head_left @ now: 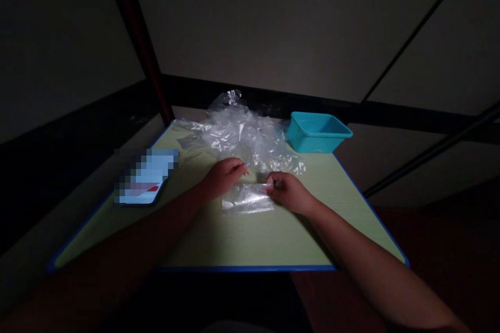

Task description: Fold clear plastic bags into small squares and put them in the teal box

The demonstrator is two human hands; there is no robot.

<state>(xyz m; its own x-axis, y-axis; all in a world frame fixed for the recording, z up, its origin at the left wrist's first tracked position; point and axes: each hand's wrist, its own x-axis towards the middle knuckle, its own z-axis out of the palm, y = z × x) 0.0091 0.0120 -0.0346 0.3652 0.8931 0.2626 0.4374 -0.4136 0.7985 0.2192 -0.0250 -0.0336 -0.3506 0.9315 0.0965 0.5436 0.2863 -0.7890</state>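
Note:
A flat, clear plastic bag (248,199) lies over the near middle of the table. My right hand (287,191) pinches its upper right corner between thumb and fingers. At the bag's upper left is my left hand (227,174), its fingers drawn together in a pinch. A small pale glint shows at those fingertips, too small to name. Just beyond both hands spreads a crumpled heap of clear plastic bags (238,132), shiny and loosely piled, reaching close to my left fingertips.
A turquoise plastic basket (320,143) stands at the table's far right corner, beside the heap. Along the left edge lies a phone or tablet (146,179) with a lit, partly blurred screen. The pale green table (250,244) has a blue rim; walls rise behind it.

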